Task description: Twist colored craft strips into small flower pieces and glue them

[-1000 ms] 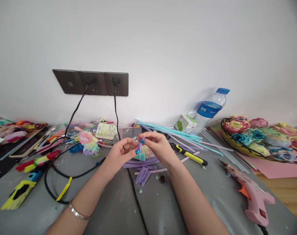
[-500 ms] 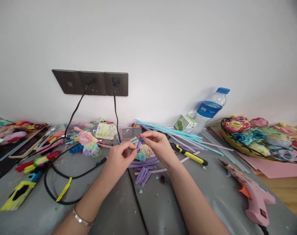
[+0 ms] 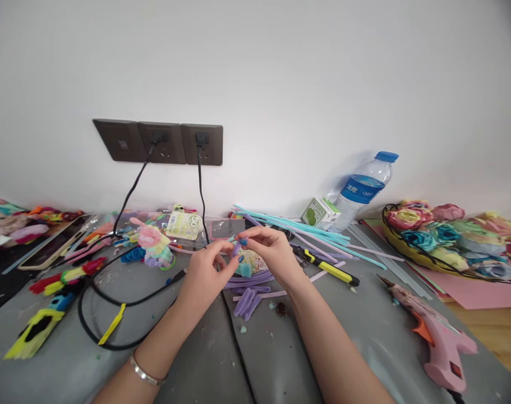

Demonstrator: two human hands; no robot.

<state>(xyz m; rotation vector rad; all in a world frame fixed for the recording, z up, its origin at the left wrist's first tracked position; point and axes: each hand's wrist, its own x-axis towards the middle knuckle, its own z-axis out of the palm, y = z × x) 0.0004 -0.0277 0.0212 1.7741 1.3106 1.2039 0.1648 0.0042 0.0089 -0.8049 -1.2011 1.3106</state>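
Note:
Between my fingertips is a short piece of purple pipe cleaner. My left hand pinches it from the left, and my right hand grips its upper end with thumb and forefinger. Below the hands, a small bundle of folded purple pipe cleaners lies on the grey table. Longer purple pipe cleaners curve behind it, partly hidden by my hands. Turquoise pipe cleaners spread out behind my right hand.
A yellow utility knife and a pink glue gun lie to the right. Behind stand a water bottle and a small green-white box. A basket of fabric flowers sits far right. Black cables cross the table.
The purple piece has tilted a little between my fingers, and my left fingers have shifted slightly around it. The whole view has moved slightly.

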